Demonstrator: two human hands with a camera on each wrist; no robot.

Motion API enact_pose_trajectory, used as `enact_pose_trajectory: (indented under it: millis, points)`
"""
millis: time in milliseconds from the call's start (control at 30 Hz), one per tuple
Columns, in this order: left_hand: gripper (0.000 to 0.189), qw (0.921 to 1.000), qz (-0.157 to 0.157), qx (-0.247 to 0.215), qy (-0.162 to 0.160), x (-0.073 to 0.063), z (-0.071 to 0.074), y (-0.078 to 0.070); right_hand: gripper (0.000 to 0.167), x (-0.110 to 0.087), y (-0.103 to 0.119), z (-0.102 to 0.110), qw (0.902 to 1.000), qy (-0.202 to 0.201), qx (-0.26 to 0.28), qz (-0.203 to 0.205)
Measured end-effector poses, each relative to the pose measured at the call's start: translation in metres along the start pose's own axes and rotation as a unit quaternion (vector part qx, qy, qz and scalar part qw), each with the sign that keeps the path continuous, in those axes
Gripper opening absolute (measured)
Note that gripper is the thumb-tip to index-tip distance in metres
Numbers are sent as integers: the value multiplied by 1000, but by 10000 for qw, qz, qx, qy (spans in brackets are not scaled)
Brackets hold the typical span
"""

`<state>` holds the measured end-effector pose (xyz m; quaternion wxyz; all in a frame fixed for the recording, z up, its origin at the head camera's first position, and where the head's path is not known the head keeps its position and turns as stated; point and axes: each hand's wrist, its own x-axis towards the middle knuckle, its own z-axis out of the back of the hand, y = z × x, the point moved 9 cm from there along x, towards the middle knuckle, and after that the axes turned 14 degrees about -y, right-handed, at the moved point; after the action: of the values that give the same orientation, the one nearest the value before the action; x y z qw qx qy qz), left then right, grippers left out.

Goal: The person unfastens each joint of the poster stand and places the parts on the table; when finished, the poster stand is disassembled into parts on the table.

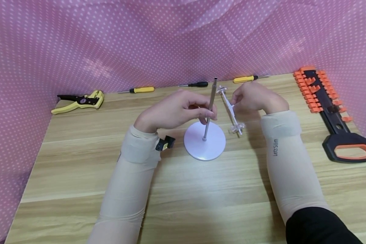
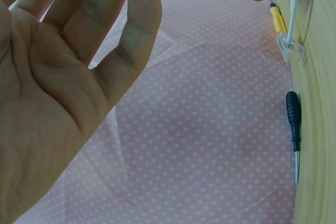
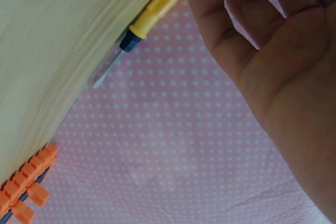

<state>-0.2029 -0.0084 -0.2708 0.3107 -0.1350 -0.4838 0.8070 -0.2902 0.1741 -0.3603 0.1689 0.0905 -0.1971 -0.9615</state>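
A white round base [image 1: 198, 149] rests on the table with a slim metal rod [image 1: 212, 95] rising from its middle, leaning slightly. My left hand [image 1: 178, 110] pinches the rod partway up between thumb and fingers. To the right of it, my right hand [image 1: 257, 98] holds a thin white bar [image 1: 230, 106] by its middle. Clear plastic pieces [image 1: 238, 127] sit at both ends of this bar, which is apart from the rod. In the left wrist view the bar [image 2: 294, 3] appears at the top right; the right wrist view hides it.
Along the back edge lie two yellow-handled screwdrivers [image 1: 144, 89], a black-handled screwdriver [image 1: 198, 84] and yellow-and-black wire strippers [image 1: 79, 102] at the left. A black tool rack with orange clips [image 1: 330, 101] lies at the right. Pink dotted cloth [image 1: 140, 40] hangs behind.
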Motion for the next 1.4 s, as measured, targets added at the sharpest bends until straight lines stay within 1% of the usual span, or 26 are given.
enact_pose_trajectory:
  millis: [200, 433, 667, 867, 1200, 1400]
  points:
    - [13, 10000, 59, -28, 7, 1, 0, 1, 16, 1, -1, -1, 10000, 18, -2, -12]
    - [14, 10000, -12, 2, 25, 0, -1, 1, 14, 1, -2, -3, 10000, 33, -31, -3]
    - [13, 10000, -77, -7, -14, 1, 0, 0, 18, 2, -4, -4, 9999, 73, -82, -18]
    - [13, 10000, -90, -11, 2, 0, 0, 0, 19, 0, -6, -5, 9997, 173, -66, -146]
    - [12, 9999, -107, -1, -9, 0, 0, -1, 22, 1, -9, -6, 9996, 165, -92, -214]
    - [12, 9998, -192, -60, -20, 1, 0, -3, 25, 2, -8, -7, 9996, 178, -135, -196]
